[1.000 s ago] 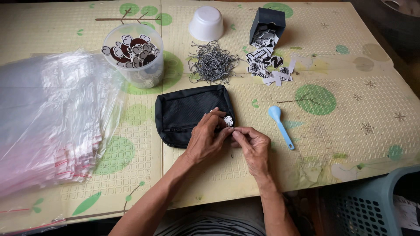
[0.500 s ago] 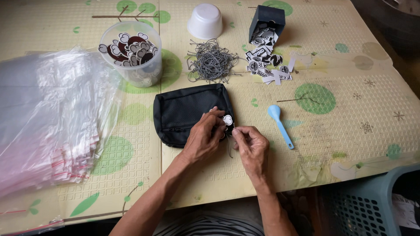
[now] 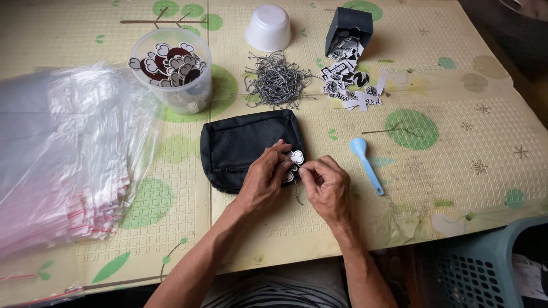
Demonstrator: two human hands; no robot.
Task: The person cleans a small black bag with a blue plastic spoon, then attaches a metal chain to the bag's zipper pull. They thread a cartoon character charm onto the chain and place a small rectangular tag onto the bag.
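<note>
A small white clover-shaped tag (image 3: 296, 157) was pinched by the left hand (image 3: 264, 179) over the black pouch (image 3: 242, 147); a thin grey string (image 3: 297, 193) was held by the right hand (image 3: 325, 188), best fed slowly, tag kept steady.

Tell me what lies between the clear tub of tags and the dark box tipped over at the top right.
In the head view, an upturned white bowl and a heap of grey string loops lie between the clear tub and the dark box.
</note>
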